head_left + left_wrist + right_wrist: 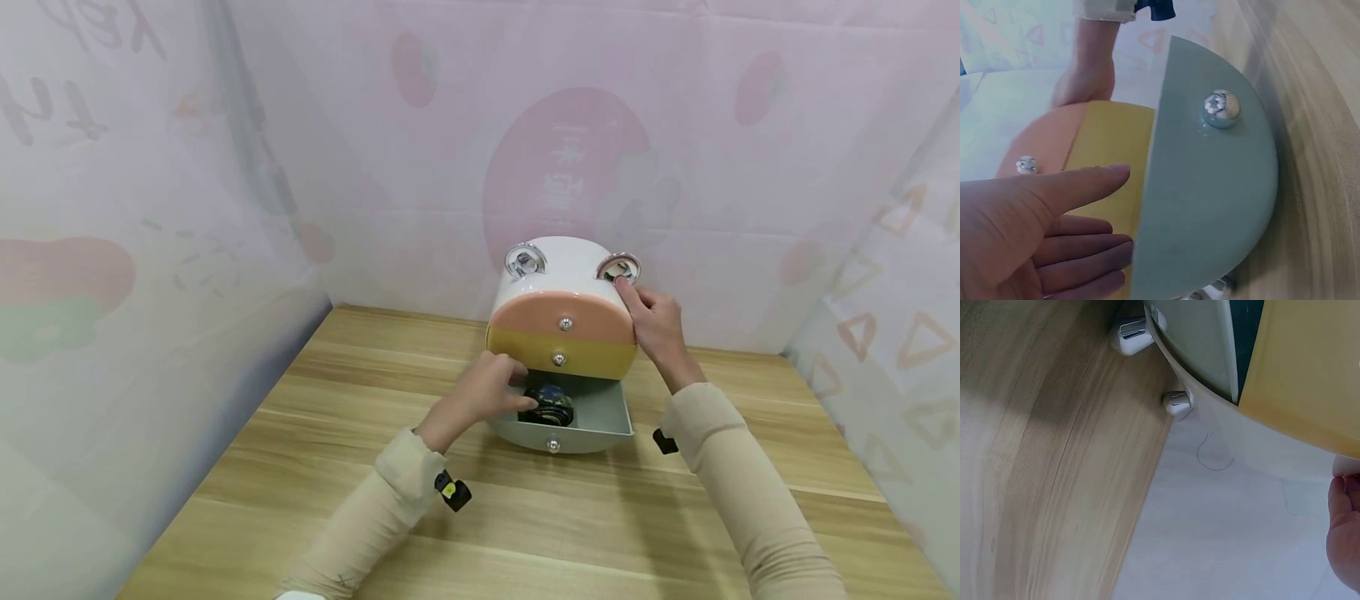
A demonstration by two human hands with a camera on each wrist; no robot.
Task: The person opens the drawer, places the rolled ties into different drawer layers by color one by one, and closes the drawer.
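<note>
**Open grey drawer, dark bundle inside, both hands at the cabinet**

Small round-topped drawer cabinet (561, 275) standing on the wooden table (315, 417), near the back wall; three drawer fronts stacked: peach drawer (562, 312) on top, yellow drawer (577, 354) in the middle, grey-green drawer (592, 421) at the bottom, pulled out toward the person; each front fitted with a small chrome knob; two chrome rings on the cabinet's top.

Dark patterned bundle (551, 404) lying inside the pulled-out grey-green drawer, toward its left half.

Left hand (487, 392) reaching into that drawer from the left, fingers bent down over the bundle and touching it; whether actually grasping it, cannot tell; from the left wrist view, thumb and fingers fairly straight beside the grey-green front.

Right hand (654, 321) resting against the cabinet's upper right side, fingers extended and relaxed, fingertips up by the right chrome ring; nothing held.

Beige sleeves on both arms; pale printed sheeting around the table.
</note>
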